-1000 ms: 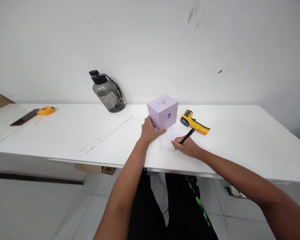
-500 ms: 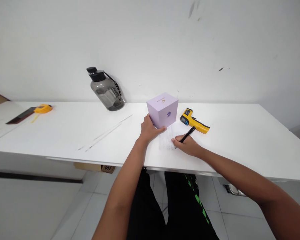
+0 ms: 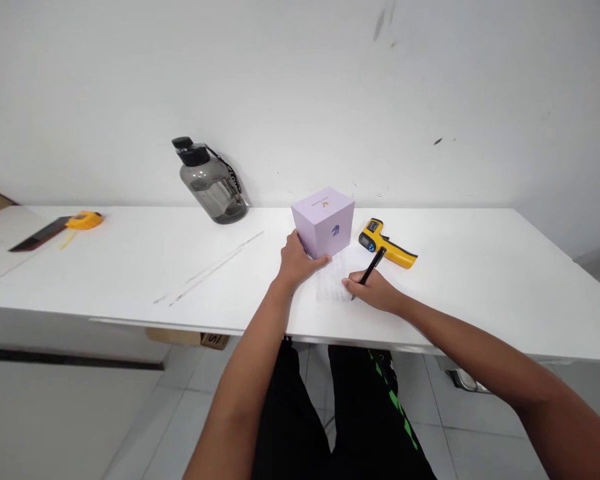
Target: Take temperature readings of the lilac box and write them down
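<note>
Pen [image 3: 373, 265] pinched in our right hand [image 3: 373, 288], tip down by the right side of the pale sheet [image 3: 330, 287].
It slants up and away rightward; our left hand [image 3: 297, 260] spreads round the lilac box [image 3: 334, 233] at its base. We can't read the box's lettering (too tiny).

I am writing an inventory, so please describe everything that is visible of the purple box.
The light purple box is block-shaped and looks like smooth cardboard, with small gold print on top and a darker purple emblem on one side. It appears closed and stands upright on the white table, one vertical edge toward the person. The left hand touches its lower left side and bottom edge.
</note>
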`<state>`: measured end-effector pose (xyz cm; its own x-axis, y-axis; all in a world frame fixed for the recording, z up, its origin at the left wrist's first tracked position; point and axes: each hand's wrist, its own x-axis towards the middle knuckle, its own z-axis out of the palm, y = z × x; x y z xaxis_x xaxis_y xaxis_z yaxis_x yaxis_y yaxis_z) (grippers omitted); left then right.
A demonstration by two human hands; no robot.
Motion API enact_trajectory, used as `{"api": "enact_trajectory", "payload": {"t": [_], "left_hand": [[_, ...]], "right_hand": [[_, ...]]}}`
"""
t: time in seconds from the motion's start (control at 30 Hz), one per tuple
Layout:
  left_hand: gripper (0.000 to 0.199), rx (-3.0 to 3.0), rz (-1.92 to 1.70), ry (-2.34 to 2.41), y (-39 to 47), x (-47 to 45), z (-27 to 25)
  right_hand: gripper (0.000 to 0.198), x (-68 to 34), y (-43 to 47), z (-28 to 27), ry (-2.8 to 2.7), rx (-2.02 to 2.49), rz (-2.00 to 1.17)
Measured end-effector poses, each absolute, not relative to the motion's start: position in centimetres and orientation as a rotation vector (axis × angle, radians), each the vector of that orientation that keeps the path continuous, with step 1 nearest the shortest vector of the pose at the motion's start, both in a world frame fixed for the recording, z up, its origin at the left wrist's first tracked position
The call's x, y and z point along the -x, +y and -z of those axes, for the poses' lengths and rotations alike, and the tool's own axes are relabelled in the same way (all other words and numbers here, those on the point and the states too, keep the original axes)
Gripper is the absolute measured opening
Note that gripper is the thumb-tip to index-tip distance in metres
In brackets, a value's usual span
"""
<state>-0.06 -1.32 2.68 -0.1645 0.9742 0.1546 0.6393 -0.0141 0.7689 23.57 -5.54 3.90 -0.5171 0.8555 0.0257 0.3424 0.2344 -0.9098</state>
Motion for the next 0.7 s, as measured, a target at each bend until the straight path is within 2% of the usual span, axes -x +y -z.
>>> {"api": "enact_trajectory", "payload": {"t": [0.1, 0.2, 0.3, 0.47, 0.7], "left_hand": [[0.100, -1.686, -1.026, 1.857, -1.3, 0.1, -2.7], [0.101, -1.674, -1.017, 1.873, -1.3, 0.1, -2.8], [0.098, -1.663, -1.024, 1.879, -1.4, 0.1, -2.9], [0.098, -1.661, -1.046, 1.842, -1.4, 0.3, -2.9], [0.097, -1.632, -1.178, 1.770, -1.2, 0.6, -2.6]], "right_hand": [[0.049, -23.6, -4.6, -4.0, -1.889, 1.101, -1.362], [0.055, -23.8, -3.6, -3.7, -1.805, 1.098, -1.443], [0.058, -24.2, -3.0, -3.2, -1.866, 1.155, -1.119], [0.032, -24.3, -2.6, -3.1, -2.265, 1.248, -0.516], [0.035, -23.7, -3.7, -2.8, -2.608, 1.284, -0.280]]}}
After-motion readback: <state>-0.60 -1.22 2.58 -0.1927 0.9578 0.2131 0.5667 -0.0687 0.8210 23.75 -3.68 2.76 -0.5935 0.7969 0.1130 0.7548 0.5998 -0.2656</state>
